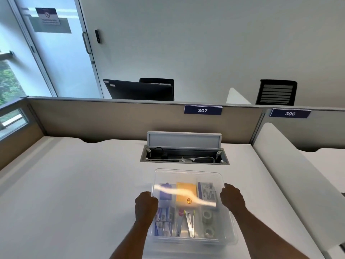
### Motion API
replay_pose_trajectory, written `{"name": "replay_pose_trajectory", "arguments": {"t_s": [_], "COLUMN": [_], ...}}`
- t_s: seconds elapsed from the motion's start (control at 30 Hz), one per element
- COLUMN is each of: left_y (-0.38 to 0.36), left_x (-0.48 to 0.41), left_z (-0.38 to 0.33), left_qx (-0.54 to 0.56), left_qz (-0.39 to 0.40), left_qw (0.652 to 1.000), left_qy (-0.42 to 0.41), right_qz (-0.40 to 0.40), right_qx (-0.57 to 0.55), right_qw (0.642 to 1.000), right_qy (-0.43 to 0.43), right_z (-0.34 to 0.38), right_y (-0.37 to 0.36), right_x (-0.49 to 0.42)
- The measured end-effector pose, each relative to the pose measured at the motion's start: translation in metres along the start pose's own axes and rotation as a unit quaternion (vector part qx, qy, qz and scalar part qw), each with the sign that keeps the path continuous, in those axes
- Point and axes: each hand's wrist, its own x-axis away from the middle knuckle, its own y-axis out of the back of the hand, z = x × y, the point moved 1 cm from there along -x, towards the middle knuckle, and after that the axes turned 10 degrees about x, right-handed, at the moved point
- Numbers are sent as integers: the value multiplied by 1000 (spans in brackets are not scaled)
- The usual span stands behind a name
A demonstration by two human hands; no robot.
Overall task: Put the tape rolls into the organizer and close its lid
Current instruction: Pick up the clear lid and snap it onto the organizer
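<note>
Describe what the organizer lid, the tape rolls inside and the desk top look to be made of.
The organizer lid looks like clear, glossy plastic: the contents show through it and a bright glare streak crosses it. The tape rolls, in the near right compartment, seem to be translucent tape, though they are blurred through the lid. The desk top reads as a matte white laminate, with no visible grain.

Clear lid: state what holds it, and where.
Both hands grip the clear lid by its side edges: left hand on the left edge, right hand on the right.
</note>
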Motion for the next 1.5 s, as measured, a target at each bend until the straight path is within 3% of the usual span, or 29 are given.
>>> {"name": "replay_pose_trajectory", "arguments": {"t_s": [0.2, 0.5, 0.73, 0.93, 1.07, 1.17, 1.4, 1.5], "left_y": [0, -7, -10, -17, -13, -11, -3, -4], "left_x": [-10, -12, -5, 9, 6, 7, 33, 40], "left_z": [8, 11, 21, 33, 43, 45, 60, 57], "left_qx": [-23, 112, 144, 26, 19, 14, -37, -59], "left_qz": [10, 5, -2, 8, -17, -18, -16, -23], "left_qw": [1000, 989, 983, 982, 980, 984, 984, 990], "left_qy": [12, 96, 116, 185, 196, 176, 171, 126], "right_qz": [3, 11, 21, 15, 46, 71, 70, 55], "right_qx": [16, 71, 145, 165, 135, 48, -30, -76], "right_qw": [1000, 997, 987, 983, 989, 996, 996, 996], "right_qy": [9, 36, 71, 72, 34, 19, 43, 9], "right_z": [3, 5, 3, 3, -1, -11, -37, -43], "right_y": [-5, -10, -9, -10, -6, -10, -27, -36], "right_x": [-2, -16, -21, -11, 0, 9, 38, 51]}}
